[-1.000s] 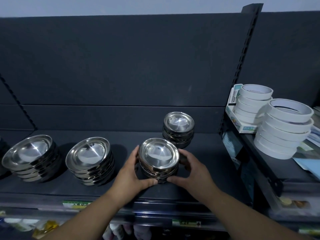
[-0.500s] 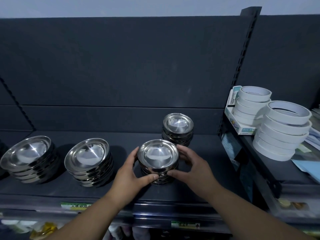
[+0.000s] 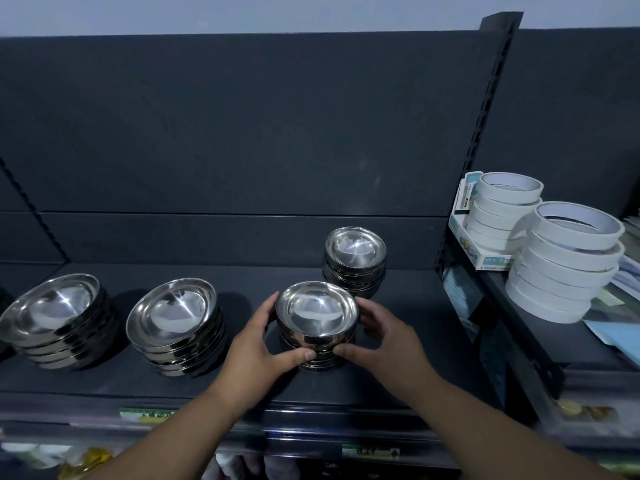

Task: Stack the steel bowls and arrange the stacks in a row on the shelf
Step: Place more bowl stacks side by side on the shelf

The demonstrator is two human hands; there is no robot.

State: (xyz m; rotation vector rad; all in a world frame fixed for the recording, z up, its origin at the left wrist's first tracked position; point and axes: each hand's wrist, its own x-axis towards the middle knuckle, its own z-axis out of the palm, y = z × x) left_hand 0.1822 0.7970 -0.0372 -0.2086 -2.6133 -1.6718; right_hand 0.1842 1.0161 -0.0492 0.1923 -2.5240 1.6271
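A stack of small steel bowls (image 3: 317,311) stands on the dark shelf (image 3: 398,372), near its front. My left hand (image 3: 258,344) grips its left side and my right hand (image 3: 379,336) grips its right side, thumbs meeting at the front of the stack. Behind it and slightly right stands another small bowl stack (image 3: 355,259), untouched. Two stacks of wider steel bowls stand to the left: one in the middle left (image 3: 175,315) and one at the far left (image 3: 55,318).
The shelf's dark back panel rises behind the bowls. An upright post (image 3: 485,109) divides it from a higher shelf on the right, which holds two piles of white tape rolls (image 3: 568,261) and a small box (image 3: 465,237). Price labels run along the front edge.
Both hands stay on the small bowl stack; it has shifted slightly back and left on the shelf, and the fingers have closed a little more round its base.
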